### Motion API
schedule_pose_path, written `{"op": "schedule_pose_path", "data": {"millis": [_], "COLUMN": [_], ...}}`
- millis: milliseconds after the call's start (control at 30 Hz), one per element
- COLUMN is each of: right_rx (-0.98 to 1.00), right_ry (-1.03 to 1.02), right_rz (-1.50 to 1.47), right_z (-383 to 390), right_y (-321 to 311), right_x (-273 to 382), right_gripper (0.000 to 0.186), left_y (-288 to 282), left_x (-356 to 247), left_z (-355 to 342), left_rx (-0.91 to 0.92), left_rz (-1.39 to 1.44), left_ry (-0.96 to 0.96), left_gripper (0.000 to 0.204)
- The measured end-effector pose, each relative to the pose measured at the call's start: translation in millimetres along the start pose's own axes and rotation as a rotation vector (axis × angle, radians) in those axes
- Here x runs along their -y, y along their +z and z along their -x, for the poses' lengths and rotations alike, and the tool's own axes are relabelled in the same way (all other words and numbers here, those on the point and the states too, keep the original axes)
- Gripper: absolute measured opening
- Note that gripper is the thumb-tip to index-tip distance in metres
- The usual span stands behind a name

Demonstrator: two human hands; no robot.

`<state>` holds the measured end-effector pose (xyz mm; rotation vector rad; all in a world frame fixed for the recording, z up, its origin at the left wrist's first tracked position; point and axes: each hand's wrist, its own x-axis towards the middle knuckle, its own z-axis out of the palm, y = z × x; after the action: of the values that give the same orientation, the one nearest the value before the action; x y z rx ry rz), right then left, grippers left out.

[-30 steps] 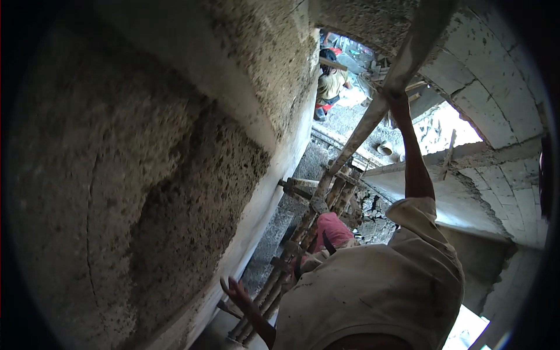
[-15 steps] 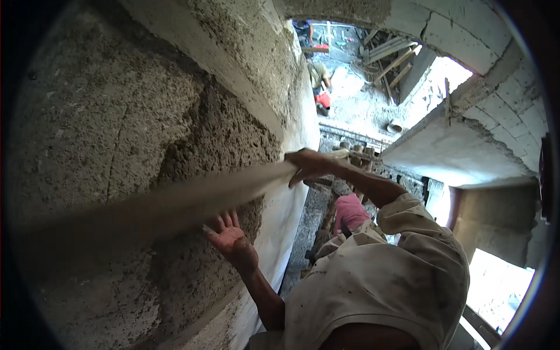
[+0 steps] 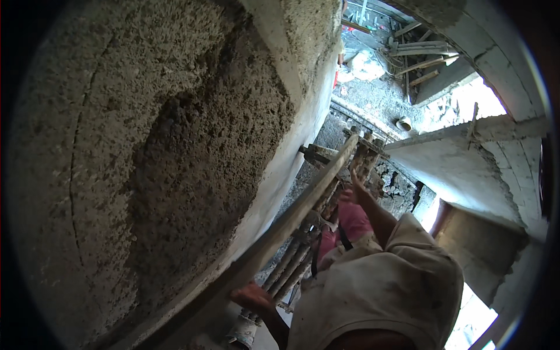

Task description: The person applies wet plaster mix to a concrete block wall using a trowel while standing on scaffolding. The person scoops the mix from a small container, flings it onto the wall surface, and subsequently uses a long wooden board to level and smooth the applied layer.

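A long, straight wooden-looking bar (image 3: 291,219) runs diagonally from the scaffold down to the lower left, beside the wall. Close to the bar's lower part, my left hand (image 3: 253,296) has its fingers stretched toward it; whether they touch is unclear. My right hand (image 3: 354,191) is to the right of the bar's upper end, open and apart from it, slightly blurred. Left of the bar rises a rough wall (image 3: 99,146) bearing a large patch of darker, damp-looking mortar (image 3: 204,169). A smoother pale strip (image 3: 286,175) edges this patch.
Beneath me are scaffold poles (image 3: 289,268) and planks. Lower down, timber offcuts (image 3: 423,52) lie on a littered floor near a round pot-like vessel (image 3: 403,123). A pale partition wall (image 3: 449,160) with a broken edge stands to the right.
The bar has swung down and right, away from the mortar patch, which now shows more fully. My right hand has let go of it; my left hand has moved lower.
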<state>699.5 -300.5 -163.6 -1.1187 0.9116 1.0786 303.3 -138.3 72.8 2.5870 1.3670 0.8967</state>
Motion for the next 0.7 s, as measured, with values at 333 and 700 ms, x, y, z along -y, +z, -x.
{"op": "schedule_pose_path", "data": {"millis": [333, 700], "right_rx": [0.028, 0.358], "right_ry": [0.062, -0.101], "right_rz": [-0.358, 0.031], "right_z": [-95.2, -54.3], "right_y": [45.6, 163.7], "right_x": [-106.3, -109.8], "right_gripper": [0.070, 0.067], "left_y": [-45.9, -14.2], "left_x": [23.2, 177.0], "left_z": [45.3, 14.2], "left_rx": [0.062, -0.570], "left_rz": [-0.421, 1.261], "left_ry": [-0.054, -1.120], "left_gripper": [0.063, 0.075]}}
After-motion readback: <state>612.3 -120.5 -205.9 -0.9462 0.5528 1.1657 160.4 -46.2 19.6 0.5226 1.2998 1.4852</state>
